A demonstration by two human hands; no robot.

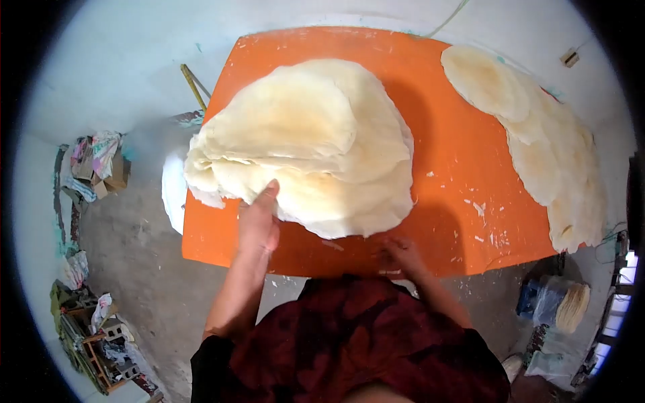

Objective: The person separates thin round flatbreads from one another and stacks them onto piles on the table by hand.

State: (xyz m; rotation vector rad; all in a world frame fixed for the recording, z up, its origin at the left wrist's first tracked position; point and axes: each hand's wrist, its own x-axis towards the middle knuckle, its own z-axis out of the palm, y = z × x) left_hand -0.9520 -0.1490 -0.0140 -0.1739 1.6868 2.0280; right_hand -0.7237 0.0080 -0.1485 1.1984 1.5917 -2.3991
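Note:
A large pile of thin, pale round flatbreads (322, 134) lies on the orange table (430, 221), with some sheets folded over near the left side. My left hand (261, 211) is closed on the pile's near-left edge, thumb on top and the other fingers hidden beneath. Lower right of the pile, my right hand (398, 252) is close over the table's front edge, in shadow and smeared by motion. No flatbread shows in it.
More overlapping flatbreads (557, 154) cover the table's right end. Small white crumbs (478, 208) are scattered on the orange surface. Cardboard boxes (115, 171) stand at the left wall, and a plastic-wrapped bundle (554, 302) sits low at the right.

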